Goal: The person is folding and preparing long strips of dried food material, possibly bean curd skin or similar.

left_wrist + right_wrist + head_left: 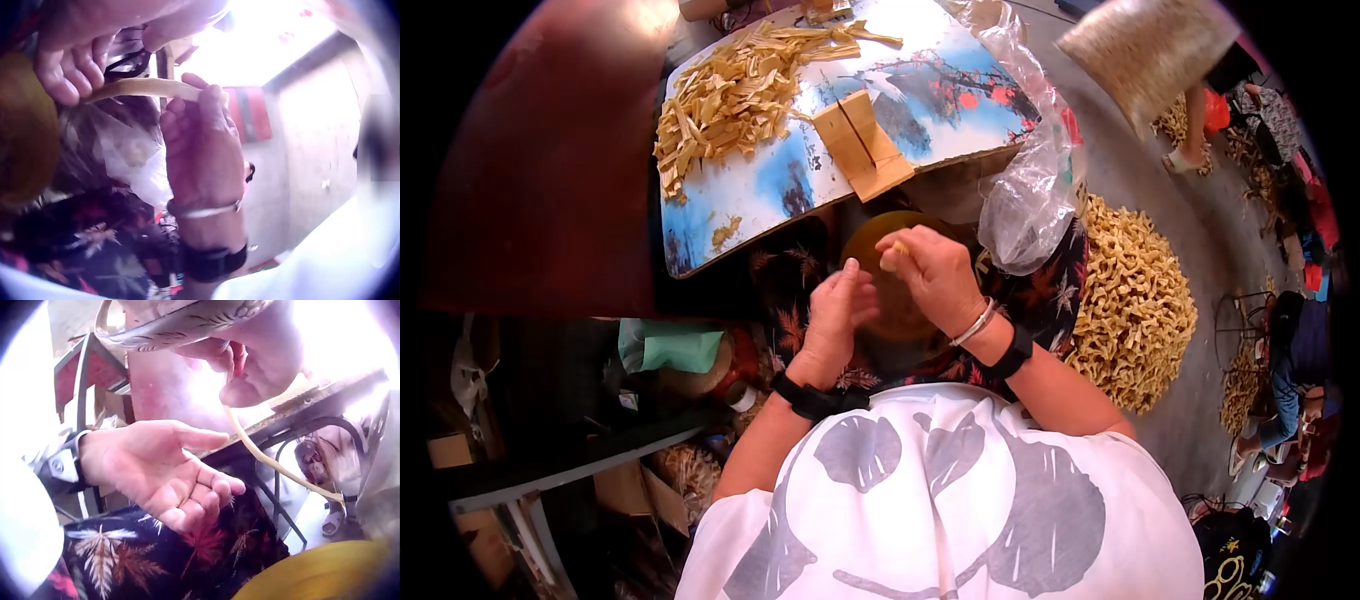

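My right hand (935, 275) pinches one end of a narrow, pale yellow, flat strip (140, 87) between thumb and fingers. From there the strip (275, 464) curves down, its other end free in the right wrist view. Beside it, my left hand (156, 469) has its palm turned up, with fingers loosely bent and nothing in them. Both hands are above a round yellow-brown basin (312, 575) at my lap, which lies over dark leaf-patterned cloth (181, 550).
Ahead stands a painted tabletop (800, 190) with a heap of pale strips (730, 100) and a slotted wooden block (865, 150). Clear plastic (1030, 210) hangs off its right side. A large pile of knotted pieces (1135, 310) lies on the floor at right. Other people sit farther right.
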A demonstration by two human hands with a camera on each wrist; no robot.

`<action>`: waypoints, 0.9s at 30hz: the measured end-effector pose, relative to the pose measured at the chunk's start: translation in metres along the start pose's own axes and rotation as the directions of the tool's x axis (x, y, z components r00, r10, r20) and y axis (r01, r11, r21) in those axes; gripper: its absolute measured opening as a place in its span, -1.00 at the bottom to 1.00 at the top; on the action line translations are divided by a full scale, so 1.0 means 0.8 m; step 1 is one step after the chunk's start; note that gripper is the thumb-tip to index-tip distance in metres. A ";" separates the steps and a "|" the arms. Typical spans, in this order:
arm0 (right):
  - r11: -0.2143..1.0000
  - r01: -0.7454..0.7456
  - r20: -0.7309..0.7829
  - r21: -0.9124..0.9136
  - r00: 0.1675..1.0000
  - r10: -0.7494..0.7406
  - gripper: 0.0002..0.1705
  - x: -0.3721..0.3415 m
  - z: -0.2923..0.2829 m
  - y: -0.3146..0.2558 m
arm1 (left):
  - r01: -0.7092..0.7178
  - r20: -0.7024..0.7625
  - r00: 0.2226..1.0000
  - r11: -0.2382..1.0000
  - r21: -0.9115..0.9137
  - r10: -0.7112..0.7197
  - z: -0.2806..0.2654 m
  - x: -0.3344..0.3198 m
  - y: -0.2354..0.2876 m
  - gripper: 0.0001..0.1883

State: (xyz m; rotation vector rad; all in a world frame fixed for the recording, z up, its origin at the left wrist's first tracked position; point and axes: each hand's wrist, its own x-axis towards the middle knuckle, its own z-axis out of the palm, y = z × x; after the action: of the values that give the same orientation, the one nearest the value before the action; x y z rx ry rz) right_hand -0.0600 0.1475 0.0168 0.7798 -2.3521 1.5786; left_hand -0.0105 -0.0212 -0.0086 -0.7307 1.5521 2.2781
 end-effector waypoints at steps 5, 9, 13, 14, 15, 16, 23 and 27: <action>0.987 0.105 0.107 0.122 0.987 -0.119 -0.84 -0.050 0.009 -0.009 | 0.042 0.196 0.981 0.987 -0.157 -0.010 0.013 -0.006 -0.008 -0.68; 0.988 0.094 0.156 -0.120 0.985 -0.075 -0.88 -0.050 -0.011 -0.012 | -0.198 0.107 0.980 0.824 0.530 0.167 0.012 0.005 -0.011 -0.83; 0.983 0.119 0.001 -0.139 0.993 -0.120 -0.88 -0.055 0.001 0.010 | -0.554 0.438 0.678 0.018 0.833 0.590 0.019 -0.009 -0.008 -0.80; 0.993 -0.119 -0.035 0.026 0.992 0.119 -0.86 -0.061 0.010 0.014 | -0.552 0.454 0.648 -0.033 0.833 0.611 0.025 -0.018 -0.002 -0.78; 0.926 -0.329 0.002 0.184 0.942 0.334 -0.83 -0.061 0.009 0.010 | -0.547 0.469 0.617 -0.085 0.833 0.632 0.030 -0.023 0.001 -0.76; 0.792 -0.516 0.072 0.326 0.849 0.524 -0.79 -0.058 0.006 0.004 | -0.551 0.463 0.598 -0.084 0.830 0.654 0.031 -0.024 -0.001 -0.76; 0.444 -0.725 0.238 0.527 0.627 0.742 -0.76 -0.067 0.033 0.030 | -0.638 0.472 0.460 -0.089 0.765 0.752 0.042 -0.024 -0.010 -0.67; 0.750 -0.588 0.075 0.302 0.799 0.596 -0.75 -0.062 0.030 0.029 | -0.615 0.500 0.443 -0.153 0.773 0.744 0.045 -0.016 -0.007 -0.62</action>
State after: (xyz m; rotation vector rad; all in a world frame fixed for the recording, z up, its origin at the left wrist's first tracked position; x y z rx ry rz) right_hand -0.0277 0.1484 -0.0335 0.0133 -2.5054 2.2276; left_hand -0.0057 0.0145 0.0043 0.5526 3.3794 1.0135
